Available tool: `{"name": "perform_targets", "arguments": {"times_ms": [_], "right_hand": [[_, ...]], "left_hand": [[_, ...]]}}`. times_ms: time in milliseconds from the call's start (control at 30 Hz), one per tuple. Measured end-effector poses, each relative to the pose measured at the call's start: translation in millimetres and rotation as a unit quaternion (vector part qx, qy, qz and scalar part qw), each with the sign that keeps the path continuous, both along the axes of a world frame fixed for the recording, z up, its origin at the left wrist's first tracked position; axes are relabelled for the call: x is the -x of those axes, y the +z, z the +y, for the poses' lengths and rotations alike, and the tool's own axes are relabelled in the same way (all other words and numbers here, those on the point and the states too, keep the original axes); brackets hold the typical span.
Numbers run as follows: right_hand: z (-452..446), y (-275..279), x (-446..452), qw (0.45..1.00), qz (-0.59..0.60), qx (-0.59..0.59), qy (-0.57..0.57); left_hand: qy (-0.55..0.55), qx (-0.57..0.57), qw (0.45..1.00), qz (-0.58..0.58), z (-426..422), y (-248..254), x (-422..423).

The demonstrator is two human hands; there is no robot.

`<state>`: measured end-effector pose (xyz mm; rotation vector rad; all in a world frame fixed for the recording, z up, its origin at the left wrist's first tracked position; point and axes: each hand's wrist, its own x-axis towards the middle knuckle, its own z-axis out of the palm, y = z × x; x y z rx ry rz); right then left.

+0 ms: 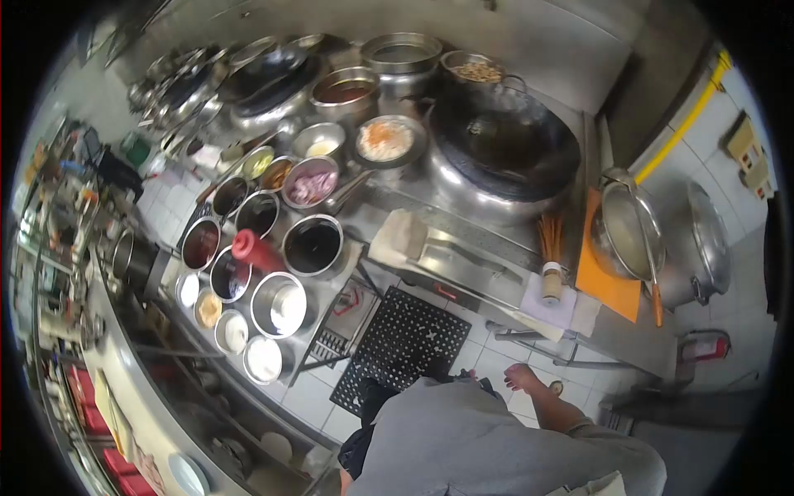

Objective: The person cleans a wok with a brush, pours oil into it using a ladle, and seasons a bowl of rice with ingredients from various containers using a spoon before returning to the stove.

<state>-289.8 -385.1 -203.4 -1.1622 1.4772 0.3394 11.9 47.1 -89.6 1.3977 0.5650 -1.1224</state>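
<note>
My right hand (521, 377) hangs in front of my grey shirt (496, 442), over the white floor tiles. Its fingers are loosely bent and hold nothing that I can see. Nearest ahead of it is the counter front, with a lilac cloth (550, 306) and a jar-like holder (552, 285) of thin brown sticks. My left hand is out of view. Further ahead, a large black wok (504, 149) sits on the stove, with a pot of brown pieces (477, 72) behind it. A bowl of pale food with orange powder (385, 139) stands left of the wok.
A side table bears steel pots of dark sauce (313, 245), sliced onion (310, 187) and a red squeeze bottle (256, 250). A ladle (649, 256) rests across a steel bowl (608, 240) at right. Underfoot lies a black perforated mat (405, 335). A long counter (124, 355) runs along the left.
</note>
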Motion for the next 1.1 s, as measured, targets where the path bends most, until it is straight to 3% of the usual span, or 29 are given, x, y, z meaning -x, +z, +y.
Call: {"name": "perform_targets", "arguments": {"times_ms": [133,200,267,300,367,400,433,467,500,567,633,700,767,867,1000,1067,1100], "right_hand": [[10,-29,29,0.988,-0.086,-0.08,-0.099],[22,-40,22,0.99,-0.049,-0.074,-0.106],[32,-48,22,0.979,-0.065,-0.106,-0.16],[33,-45,17,0.981,-0.066,-0.092,-0.158],[44,-39,12,0.983,-0.064,-0.066,-0.158],[42,-48,17,0.967,-0.105,-0.116,-0.201],[46,-36,10,0.98,-0.09,-0.08,-0.161],[45,-23,1,0.989,-0.075,-0.041,-0.119],[37,7,-16,0.995,-0.061,0.001,-0.076],[11,71,-47,0.992,-0.109,-0.002,-0.056],[-20,139,-63,0.98,-0.193,0.014,-0.055],[-49,213,-73,0.948,-0.246,0.19,-0.059],[-73,272,-63,0.905,-0.177,0.358,-0.145],[-105,290,-7,0.799,0.004,0.579,-0.162],[-118,283,-21,0.875,-0.029,0.464,-0.136],[-118,285,-74,0.913,0.017,0.406,-0.029],[-120,267,-84,0.899,0.033,0.435,0.022]], "left_hand": [[-0.106,-0.029,0.993,-0.052,-10,12,-28],[-0.174,-0.035,0.977,-0.118,-4,12,-51],[-0.21,-0.081,0.955,-0.194,-7,-2,-93],[-0.166,-0.153,0.959,-0.174,-23,-11,-121],[-0.271,-0.194,0.896,-0.292,-83,9,-174],[-0.336,-0.167,0.834,-0.405,-141,58,-184],[-0.349,-0.096,0.825,-0.434,-190,92,-191],[-0.311,-0.042,0.867,-0.387,-239,118,-193],[-0.355,0.022,0.829,-0.432,-273,112,-208],[-0.366,0.069,0.823,-0.429,-349,107,-219],[-0.41,0.021,0.72,-0.56,-409,123,-223],[-0.41,0.053,0.692,-0.592,-448,130,-230],[-0.414,0.064,0.679,-0.603,-461,130,-227],[-0.399,0.035,0.668,-0.627,-470,122,-238],[-0.339,-0.117,0.554,-0.752,-472,126,-268],[-0.304,-0.227,0.512,-0.771,-476,142,-271],[-0.318,-0.252,0.501,-0.765,-477,145,-273]]}}
